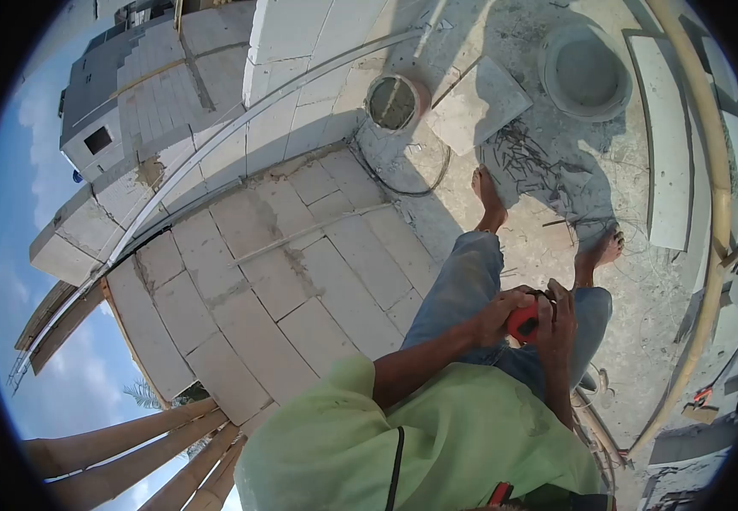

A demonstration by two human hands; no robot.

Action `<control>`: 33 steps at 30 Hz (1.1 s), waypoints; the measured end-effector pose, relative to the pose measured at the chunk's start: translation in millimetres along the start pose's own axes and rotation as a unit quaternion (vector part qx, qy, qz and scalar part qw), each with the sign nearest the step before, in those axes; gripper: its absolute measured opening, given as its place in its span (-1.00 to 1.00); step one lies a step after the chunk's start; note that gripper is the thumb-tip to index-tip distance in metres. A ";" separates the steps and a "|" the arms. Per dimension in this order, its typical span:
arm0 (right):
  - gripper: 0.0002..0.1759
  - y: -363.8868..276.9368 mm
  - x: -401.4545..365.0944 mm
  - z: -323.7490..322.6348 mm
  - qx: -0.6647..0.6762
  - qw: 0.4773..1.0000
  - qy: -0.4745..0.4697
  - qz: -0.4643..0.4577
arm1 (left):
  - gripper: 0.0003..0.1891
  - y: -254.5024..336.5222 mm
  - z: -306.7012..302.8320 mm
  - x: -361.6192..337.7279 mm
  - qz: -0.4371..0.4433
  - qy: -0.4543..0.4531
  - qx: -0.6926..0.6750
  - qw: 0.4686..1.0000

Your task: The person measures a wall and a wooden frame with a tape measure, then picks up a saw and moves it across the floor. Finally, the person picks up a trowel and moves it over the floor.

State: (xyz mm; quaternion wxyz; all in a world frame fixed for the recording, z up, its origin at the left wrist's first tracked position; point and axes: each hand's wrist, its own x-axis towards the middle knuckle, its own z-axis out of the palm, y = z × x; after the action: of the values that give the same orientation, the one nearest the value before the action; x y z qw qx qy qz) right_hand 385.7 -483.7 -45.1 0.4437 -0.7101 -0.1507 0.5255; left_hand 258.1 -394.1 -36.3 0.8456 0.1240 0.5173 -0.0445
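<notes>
In front of my lap, a red and black tape measure (522,324) sits between my two hands. My left hand (499,314) is closed around its left side, fingers bent over the top. From the other side my right hand (558,318) grips it, with the fingers curled at its upper edge. Whether any of the blade is pulled out is hidden by the fingers. Below the hands are my jeans (458,285), and my bare feet rest on the dusty floor.
A pale block wall (288,285) stands at left, with a long metal strip (190,166) across it. Ahead are a mortar bucket (396,104), a square board (481,106), a round tub (586,72) and scattered metal scraps (531,162). A bamboo pole (714,179) curves along the right.
</notes>
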 end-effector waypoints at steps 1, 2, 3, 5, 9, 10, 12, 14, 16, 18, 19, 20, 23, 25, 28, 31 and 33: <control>-0.52 -4.0 1.9 14.0 -0.016 1.000 -0.008 0.004 | -0.62 4.9 -12.8 -3.9 -0.002 0.009 -0.023 1.000; -0.52 -9.6 4.1 28.4 -0.028 1.000 -0.011 0.000 | -0.66 10.3 -24.8 -7.0 -0.006 0.015 -0.045 0.999; -0.50 -16.6 5.7 43.1 -0.059 0.998 0.006 -0.019 | -0.66 19.0 -34.0 -12.4 -0.001 0.007 -0.055 0.998; -0.48 -32.2 9.2 70.6 -0.107 0.993 0.019 -0.044 | -0.69 39.3 -51.0 -28.4 -0.026 0.046 -0.085 0.995; -0.48 -56.9 19.8 133.0 -0.148 0.988 0.040 0.009 | -0.73 75.8 -98.4 -53.4 0.004 0.080 -0.113 0.990; -0.50 -56.5 21.8 146.7 -0.134 0.991 0.010 0.002 | -0.74 85.4 -111.4 -60.5 0.008 0.087 -0.127 0.988; -0.53 -73.3 31.2 165.7 -0.145 0.989 -0.014 -0.006 | -0.77 110.0 -129.6 -72.5 0.024 0.092 -0.160 0.983; -0.63 -102.8 40.3 192.1 -0.143 0.987 -0.065 0.018 | -0.79 129.7 -148.1 -81.5 0.043 0.088 -0.185 0.978; -0.68 -116.8 49.7 217.1 -0.200 0.976 -0.062 -0.055 | -0.80 139.5 -163.2 -90.2 0.047 0.062 -0.205 0.976; -0.69 -131.0 57.7 240.1 -0.227 0.970 -0.057 -0.064 | -0.81 155.3 -174.5 -96.5 0.055 0.097 -0.243 0.963; -0.70 -136.8 61.5 248.3 -0.230 0.968 -0.063 -0.074 | -0.81 162.6 -177.4 -99.1 0.054 0.078 -0.252 0.963; -0.70 -140.5 65.5 255.2 -0.245 0.965 -0.056 -0.078 | -0.81 170.1 -180.6 -102.8 0.065 0.080 -0.251 0.963; -0.66 -154.0 71.2 276.4 -0.262 0.960 -0.059 -0.075 | -0.80 187.2 -187.1 -113.1 0.088 0.089 -0.263 0.957; -0.59 -167.5 74.3 286.9 -0.306 0.940 -0.076 -0.131 | -0.79 199.1 -192.9 -119.9 0.105 0.102 -0.277 0.950; -0.47 -188.0 76.6 298.3 -0.261 0.959 -0.091 -0.060 | -0.80 214.8 -199.0 -131.4 0.126 0.113 -0.277 0.946; -0.40 -208.1 73.9 307.4 -0.294 0.943 -0.097 -0.124 | -0.80 231.8 -205.8 -139.2 0.150 0.059 -0.286 0.944; -0.39 -219.8 72.8 313.3 -0.169 0.982 -0.077 -0.043 | -0.78 242.5 -206.8 -143.9 0.159 0.069 -0.275 0.946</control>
State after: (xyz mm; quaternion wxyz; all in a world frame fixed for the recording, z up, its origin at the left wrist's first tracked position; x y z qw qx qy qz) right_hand 194.7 -163.1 66.7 0.3264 -0.7254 -0.3018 0.5256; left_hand 62.5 -114.7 41.2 0.8051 -0.0294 0.5401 0.2434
